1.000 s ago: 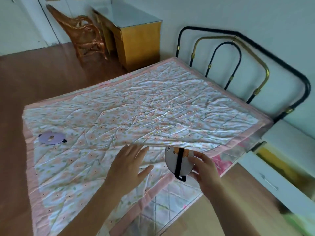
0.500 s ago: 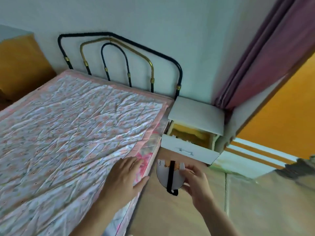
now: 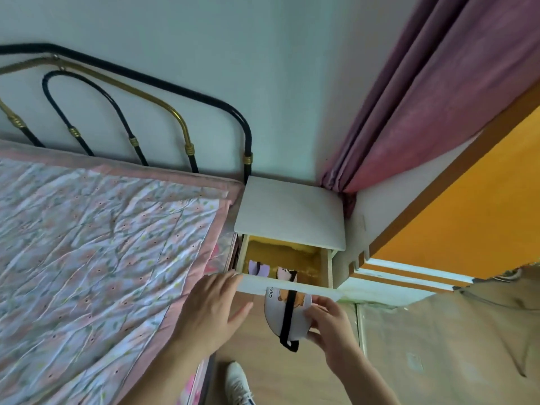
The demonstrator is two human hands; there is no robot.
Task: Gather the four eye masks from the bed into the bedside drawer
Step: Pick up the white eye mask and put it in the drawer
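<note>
Fingers (image 3: 317, 312) of the right hand (image 3: 333, 325) pinch a white mask (image 3: 277, 317) by its edge, black strap hanging, now held at the front edge of the open drawer (image 3: 292, 258); half a second ago it was lower, short of the drawer front. Two masks (image 3: 258, 268) lie inside. Left hand (image 3: 213, 311), fingers spread and empty, has shifted off the bed (image 3: 102, 244) toward the drawer front.

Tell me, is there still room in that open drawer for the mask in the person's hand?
Yes. The drawer is bare along its right half, between the cartoon mask and the right wall. The left front is crowded: a lilac mask lies there beside the cartoon one. The right hand holds the white mask just before the drawer front; the left hand hovers open.
</note>
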